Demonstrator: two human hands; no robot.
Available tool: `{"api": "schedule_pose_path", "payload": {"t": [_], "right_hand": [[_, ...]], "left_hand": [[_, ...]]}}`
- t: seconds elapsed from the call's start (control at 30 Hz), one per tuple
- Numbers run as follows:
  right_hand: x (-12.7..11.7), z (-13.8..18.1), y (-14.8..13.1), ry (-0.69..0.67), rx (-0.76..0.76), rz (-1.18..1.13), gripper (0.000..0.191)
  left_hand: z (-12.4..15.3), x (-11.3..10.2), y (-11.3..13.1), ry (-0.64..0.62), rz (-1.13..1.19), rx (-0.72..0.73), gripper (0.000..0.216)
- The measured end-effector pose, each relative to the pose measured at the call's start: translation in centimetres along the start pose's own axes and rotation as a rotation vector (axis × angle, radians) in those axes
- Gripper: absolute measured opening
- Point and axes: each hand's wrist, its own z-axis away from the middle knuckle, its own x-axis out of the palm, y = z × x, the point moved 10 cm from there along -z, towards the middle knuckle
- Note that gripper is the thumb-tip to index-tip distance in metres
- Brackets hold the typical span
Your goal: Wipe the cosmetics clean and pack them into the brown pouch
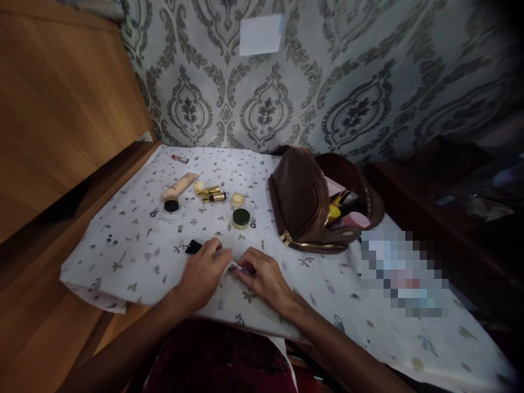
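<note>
Near the front of the cloth, my left hand (207,273) and my right hand (264,275) are close together, fingers closed and bent. A small whitish piece with dark marks (235,266) shows between their fingertips; its kind is hidden by the fingers. A flat black piece (193,246) juts out past my left hand's knuckles; I cannot tell whether it is held or lies on the cloth. Beyond my hands stand a dark green-lidded round jar (241,218) and a small cream-coloured jar (237,200). Two gold lipstick tubes (213,197) lie left of them.
An open brown cosmetic bag (301,202) with cosmetics inside stands at right. A peach tube with a black cap (179,187) and a small reddish tube (180,159) lie at back left. Patterned cloth (135,234) covers the table. A blurred-out item (405,273) lies right.
</note>
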Motion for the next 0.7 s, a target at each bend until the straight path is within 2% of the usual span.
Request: {"api": "schedule_pose_path", "payload": {"t": [0.1, 0.2, 0.33, 0.5, 0.57, 0.7], "right_hand": [[-0.1, 0.1, -0.1, 0.008, -0.015, 0.021, 0.014], [-0.2, 0.1, -0.2, 0.03, -0.035, 0.016, 0.012], [-0.3, 0.2, -0.1, 0.047, -0.039, -0.014, 0.009], [-0.3, 0.2, -0.2, 0.038, -0.039, -0.046, 0.002], [-0.4, 0.3, -0.4, 0.034, -0.051, -0.054, 0.002], [-0.3, 0.3, -0.5, 0.027, -0.056, -0.035, 0.008]], "left_hand": [[0.1, -0.3, -4.2, -0.002, 0.001, -0.135, 0.023], [0.8, -0.8, -7.8, 0.046, 0.065, -0.259, 0.025], [1.6, -0.7, -9.2, 0.063, 0.104, -0.292, 0.027], [1.8, -1.2, -7.3, 0.106, 0.038, -0.252, 0.026], [1.9, -1.2, -5.4, 0.138, 0.043, -0.198, 0.026], [2.3, -0.7, 0.1, 0.171, 0.074, 0.026, 0.033]]}}
